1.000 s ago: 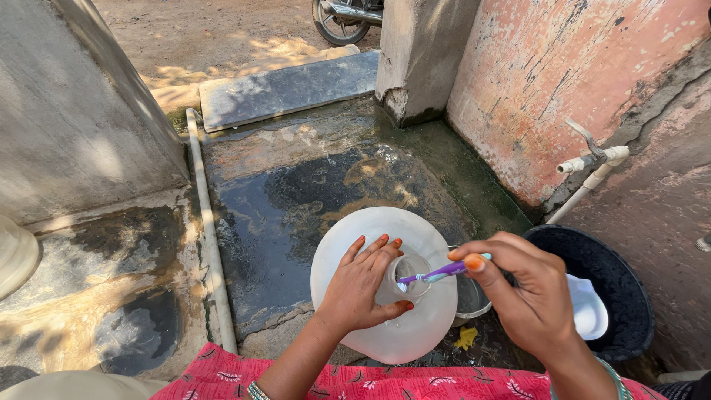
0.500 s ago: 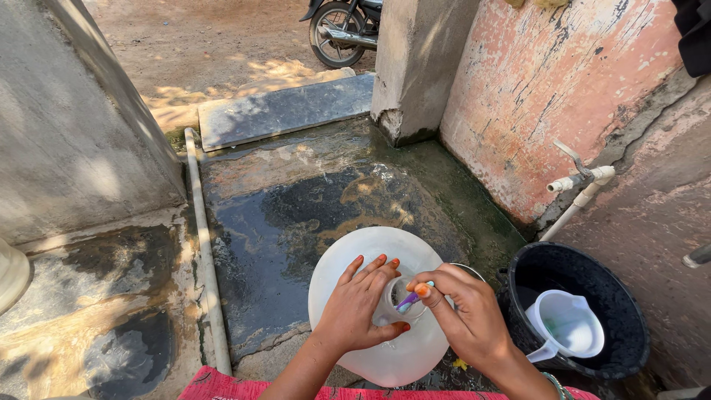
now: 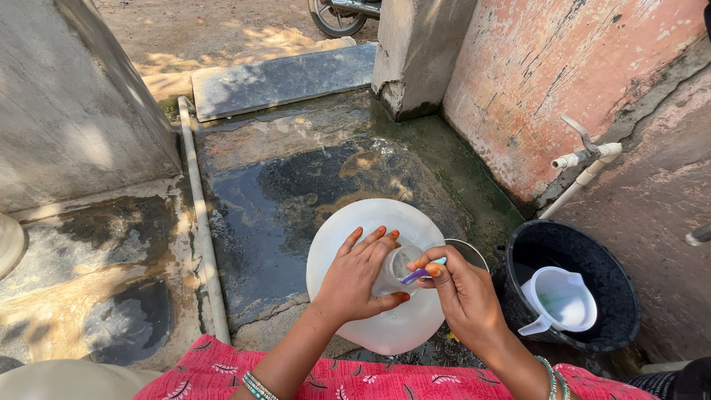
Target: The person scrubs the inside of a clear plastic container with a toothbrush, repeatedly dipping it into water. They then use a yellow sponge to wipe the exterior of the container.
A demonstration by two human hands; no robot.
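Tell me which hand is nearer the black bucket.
Right. The right hand holds a brush at the jug's neck, just left of the black bucket. The left hand grips the jug neck farther left, beyond the right hand.

The jug sits on the floor before me. Right of it, a bucket with a mug inside.

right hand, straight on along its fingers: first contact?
Probably the neck of the white jug; the right hand points its purple brush there. Depth is unclear.
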